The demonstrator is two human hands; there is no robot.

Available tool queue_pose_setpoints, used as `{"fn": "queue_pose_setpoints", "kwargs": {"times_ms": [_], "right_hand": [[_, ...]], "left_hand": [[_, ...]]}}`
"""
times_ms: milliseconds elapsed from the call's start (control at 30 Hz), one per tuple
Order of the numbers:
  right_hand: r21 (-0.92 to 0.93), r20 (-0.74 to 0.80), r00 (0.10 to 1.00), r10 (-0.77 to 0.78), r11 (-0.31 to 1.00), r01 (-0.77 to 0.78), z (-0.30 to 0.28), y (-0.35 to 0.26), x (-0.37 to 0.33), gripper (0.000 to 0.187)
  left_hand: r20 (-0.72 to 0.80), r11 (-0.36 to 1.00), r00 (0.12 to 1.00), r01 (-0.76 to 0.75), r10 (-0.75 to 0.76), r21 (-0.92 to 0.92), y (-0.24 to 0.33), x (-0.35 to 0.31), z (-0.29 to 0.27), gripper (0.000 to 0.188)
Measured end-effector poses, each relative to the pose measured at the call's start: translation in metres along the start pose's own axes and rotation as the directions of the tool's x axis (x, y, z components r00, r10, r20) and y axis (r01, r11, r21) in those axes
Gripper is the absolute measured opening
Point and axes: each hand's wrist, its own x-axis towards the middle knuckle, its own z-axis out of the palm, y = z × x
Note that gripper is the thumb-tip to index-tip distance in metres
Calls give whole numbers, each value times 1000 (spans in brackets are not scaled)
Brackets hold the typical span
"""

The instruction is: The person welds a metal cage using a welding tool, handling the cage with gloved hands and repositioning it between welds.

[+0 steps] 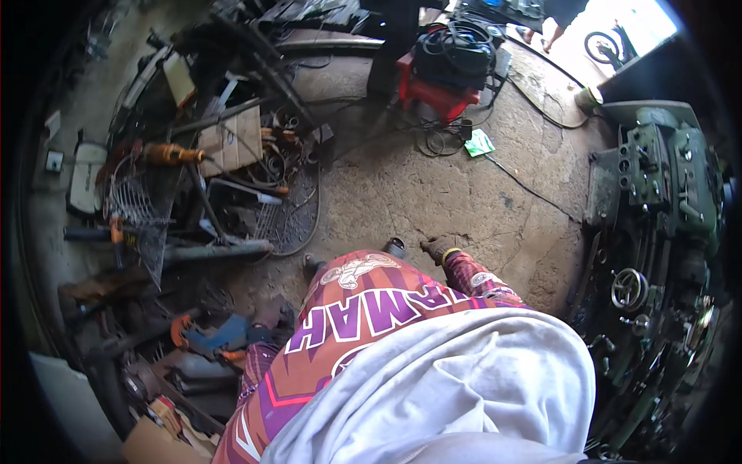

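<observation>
My right hand (439,249) hangs over the floor in front of me, a yellow band round its wrist. Its fingers are loosely bent and apart, and I see nothing in them. A dark shoe tip (396,247) shows just left of it. On the other side, my left hand (269,313) is low among the clutter, dark and blurred. Nearest to it lies a blue and orange tool (220,334); whether the fingers touch it cannot be made out. A patterned orange and purple shirt (363,309) and a pale grey cloth (456,379) cover much of the lower view.
Scrap metal, a cardboard piece (233,141) and an orange power tool (171,154) crowd the left. A green lathe-like machine (657,170) with a handwheel (628,289) stands right. Ahead are a red stand (437,99) carrying coiled cables, a green packet (479,143) and floor cables. Another person's hand (550,42) shows far off.
</observation>
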Motion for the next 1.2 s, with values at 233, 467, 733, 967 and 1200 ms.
{"fn": "queue_pose_setpoints", "kwargs": {"times_ms": [233,467,733,967,1200], "right_hand": [[127,120,993,7,992,-22,-31,8,0,50],[47,118,993,-10,999,5,-31,-89,-40,43],[25,73,978,-196,980,195,-2,-163,-15,41],[-222,46,982,-185,956,191,60,-150,20,47],[-148,101,906,-411,894,422,164,-252,-23,54]], "left_hand": [[-56,783,905,-332,422,526,-40,-4,20,25],[-73,984,983,159,-166,-86,-35,-45,41,25],[131,979,973,-198,190,47,-83,-10,104,26],[-131,961,952,-274,276,27,-177,49,41,29],[-48,758,972,149,-232,-635,-288,60,46,35]]}}
